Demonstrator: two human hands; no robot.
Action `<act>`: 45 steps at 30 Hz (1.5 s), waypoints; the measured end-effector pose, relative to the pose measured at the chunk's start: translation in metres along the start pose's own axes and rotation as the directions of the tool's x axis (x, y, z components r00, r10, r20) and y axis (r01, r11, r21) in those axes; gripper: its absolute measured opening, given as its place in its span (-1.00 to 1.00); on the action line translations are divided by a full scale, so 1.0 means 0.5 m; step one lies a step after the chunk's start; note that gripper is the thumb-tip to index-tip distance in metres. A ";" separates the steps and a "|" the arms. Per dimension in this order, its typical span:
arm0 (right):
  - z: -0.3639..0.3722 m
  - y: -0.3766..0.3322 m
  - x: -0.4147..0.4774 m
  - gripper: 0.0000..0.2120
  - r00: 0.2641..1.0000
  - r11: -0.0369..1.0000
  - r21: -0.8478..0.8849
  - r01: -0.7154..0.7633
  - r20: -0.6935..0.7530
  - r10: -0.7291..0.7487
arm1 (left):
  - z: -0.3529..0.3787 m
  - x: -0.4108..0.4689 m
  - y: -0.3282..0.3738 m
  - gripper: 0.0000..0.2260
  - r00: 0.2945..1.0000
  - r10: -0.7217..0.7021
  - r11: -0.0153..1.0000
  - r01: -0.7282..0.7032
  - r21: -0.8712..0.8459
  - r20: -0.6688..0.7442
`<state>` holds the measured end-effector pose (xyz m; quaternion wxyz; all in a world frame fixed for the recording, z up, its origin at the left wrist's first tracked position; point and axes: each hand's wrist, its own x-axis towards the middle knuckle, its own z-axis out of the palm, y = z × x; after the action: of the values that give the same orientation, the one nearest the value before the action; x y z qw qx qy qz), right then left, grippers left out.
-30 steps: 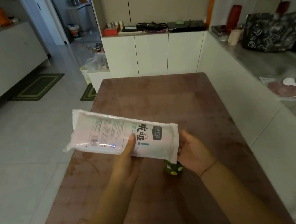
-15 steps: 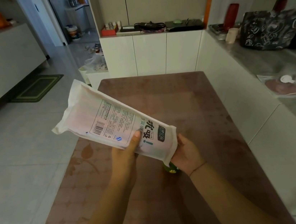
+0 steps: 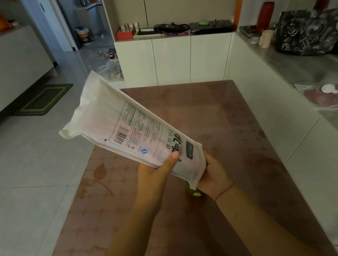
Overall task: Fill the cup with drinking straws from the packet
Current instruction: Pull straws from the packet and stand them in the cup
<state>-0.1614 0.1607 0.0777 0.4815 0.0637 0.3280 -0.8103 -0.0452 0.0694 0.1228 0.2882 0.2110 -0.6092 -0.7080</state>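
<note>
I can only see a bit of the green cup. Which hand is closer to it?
Right. The right hand sits right beside the green cup; the left hand grips the packet above it.

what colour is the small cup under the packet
Green, with a small yellowish mark on the small round cup, seen in the head view.

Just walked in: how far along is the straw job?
Early. The packet is tilted over the green cup, gripped by the left hand; the right hand is at its lower end. No straws visible outside it. Emptying them into the cup remains.

Dim indoor light, soft focus, wide-angle edge distortion.
</note>
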 end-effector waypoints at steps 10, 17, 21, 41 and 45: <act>0.001 -0.002 0.003 -0.63 0.997 0.993 -0.107 0.052 -0.044 -0.057 | -0.018 0.022 -0.027 -0.51 0.979 -0.191 0.940 0.162 -0.301 -0.069; 0.001 -0.016 -0.019 -0.84 0.980 0.910 -0.388 0.146 -0.066 -0.185 | -0.041 0.030 -0.071 -0.44 0.932 -0.350 0.816 0.252 -0.520 -0.098; -0.003 -0.018 -0.030 -0.90 0.957 0.775 -0.609 0.168 -0.087 -0.276 | -0.041 0.032 -0.077 -0.45 0.919 -0.384 0.780 0.268 -0.566 -0.093; -0.018 -0.080 -0.051 -0.92 0.891 0.680 -0.649 0.340 -0.008 -0.453 | -0.066 0.030 -0.077 -0.69 0.923 -0.375 0.653 0.196 -0.732 -0.087; -0.005 -0.048 -0.047 -0.87 0.917 0.747 -0.585 0.317 -0.014 -0.400 | -0.054 0.024 -0.086 -0.63 0.924 -0.376 0.650 0.214 -0.729 -0.064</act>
<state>-0.1690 0.1871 0.0970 0.2894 -0.0919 0.5938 -0.7451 -0.0432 0.0454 0.0765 0.2896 0.2534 -0.2122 -0.8983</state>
